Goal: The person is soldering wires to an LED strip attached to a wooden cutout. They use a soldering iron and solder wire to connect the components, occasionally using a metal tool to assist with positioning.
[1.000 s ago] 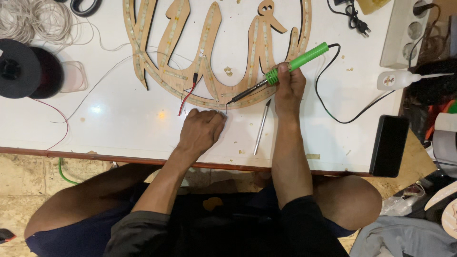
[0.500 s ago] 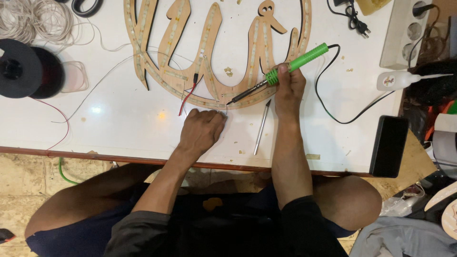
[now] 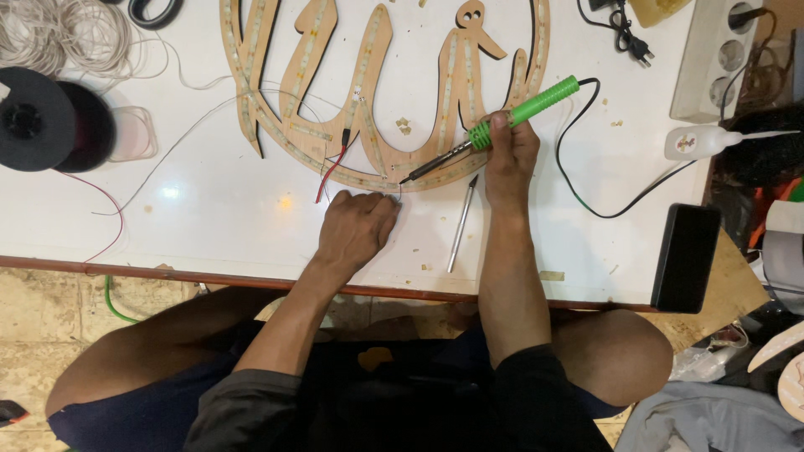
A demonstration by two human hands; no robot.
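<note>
Green iron (image 3: 494,125), r. hand (image 3: 512,155), table-edge (image 3: 167,272) near.

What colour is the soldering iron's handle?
Bright green, with a black cord; the soldering iron is in the right hand. Head view shows it best.

Wooden cut-out sign (image 3: 377,100) lay at the table's (image 3: 209,226) far middle. Wire coil (image 3: 59,33) and spools (image 3: 42,117) sat at far left. Soldering iron (image 3: 494,125) crossed the sign's near right rim, tip near a thin wire. Metal rod (image 3: 461,224) lay between the hands. Power strip (image 3: 720,59) and glue bottle (image 3: 712,142) stood at right, phone (image 3: 685,258) at the near right edge.
</note>
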